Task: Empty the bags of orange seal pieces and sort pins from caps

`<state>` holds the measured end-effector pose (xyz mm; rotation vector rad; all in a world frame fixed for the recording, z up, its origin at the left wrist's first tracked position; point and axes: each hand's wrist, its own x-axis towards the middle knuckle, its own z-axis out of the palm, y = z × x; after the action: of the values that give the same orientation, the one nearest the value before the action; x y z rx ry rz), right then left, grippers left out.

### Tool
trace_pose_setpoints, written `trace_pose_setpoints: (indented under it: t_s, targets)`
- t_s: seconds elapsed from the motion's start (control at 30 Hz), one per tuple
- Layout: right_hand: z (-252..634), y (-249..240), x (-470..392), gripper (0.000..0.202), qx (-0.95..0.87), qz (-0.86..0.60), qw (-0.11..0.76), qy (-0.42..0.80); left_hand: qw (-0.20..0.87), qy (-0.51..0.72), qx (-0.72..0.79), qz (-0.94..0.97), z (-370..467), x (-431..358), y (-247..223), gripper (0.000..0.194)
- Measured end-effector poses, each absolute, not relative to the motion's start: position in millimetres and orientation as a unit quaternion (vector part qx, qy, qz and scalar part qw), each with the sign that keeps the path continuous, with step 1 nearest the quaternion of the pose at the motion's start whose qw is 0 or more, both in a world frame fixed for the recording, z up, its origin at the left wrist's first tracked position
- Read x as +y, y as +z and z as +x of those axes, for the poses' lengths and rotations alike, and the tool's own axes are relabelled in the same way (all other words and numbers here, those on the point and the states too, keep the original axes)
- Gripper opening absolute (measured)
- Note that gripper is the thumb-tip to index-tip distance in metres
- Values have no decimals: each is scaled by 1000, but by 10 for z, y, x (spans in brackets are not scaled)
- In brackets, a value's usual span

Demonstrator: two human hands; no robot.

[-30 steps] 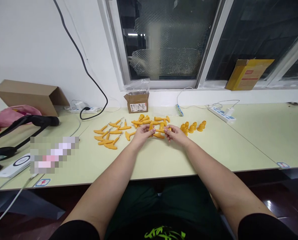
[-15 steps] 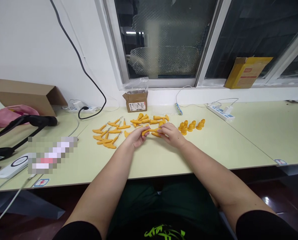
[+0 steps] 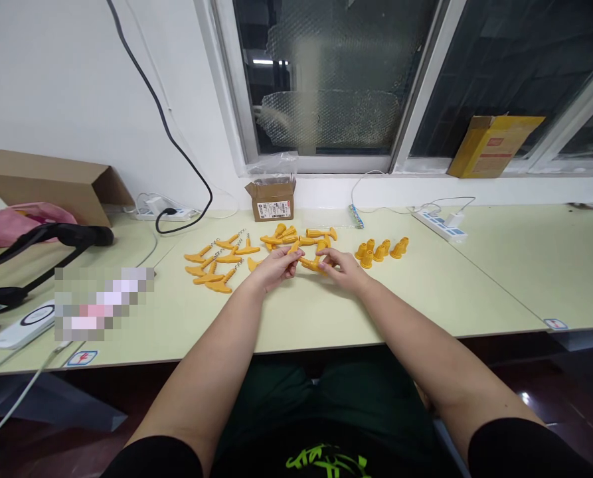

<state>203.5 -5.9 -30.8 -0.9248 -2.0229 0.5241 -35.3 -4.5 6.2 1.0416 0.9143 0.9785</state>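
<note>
My left hand (image 3: 279,267) is closed around a small yellow piece (image 3: 295,247), pinched at the fingertips; most of it is hidden. Just to the right, my right hand (image 3: 344,271) has its thumb and fingers curled on a yellow T-handled corkscrew (image 3: 312,264), whose handle lies crosswise on the table. Behind both hands lies a pile of yellow T-shaped pieces (image 3: 289,238), some with sleeves over their shafts. To the left, several yellow corkscrews (image 3: 220,257) lie with bare metal spirals. Several yellow cone-shaped sleeves (image 3: 378,252) stand upright at the right.
A small open carton (image 3: 273,200) stands against the wall, beside a clear plastic bag (image 3: 326,218). Power strips (image 3: 440,226) lie along the back. At the left are a long cardboard box (image 3: 47,182), a black frame (image 3: 37,265) and a white charging pad (image 3: 22,325).
The hands have drawn slightly apart; the yellow piece that spanned between them is now in my left hand alone. My right hand has lowered onto a corkscrew on the table.
</note>
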Motion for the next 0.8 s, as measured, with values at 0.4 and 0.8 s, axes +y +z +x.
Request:
trace_pose_setpoints:
  t_s: [0.4,0.8]
  targets:
    - [1997,-301,-30,32,-845,-354,354,186,577,421,484,505,-290,-37,10,38]
    - [1955,-272,-49,18,-863,-406,301,22,465,380,502,622,-237,-76,8,34]
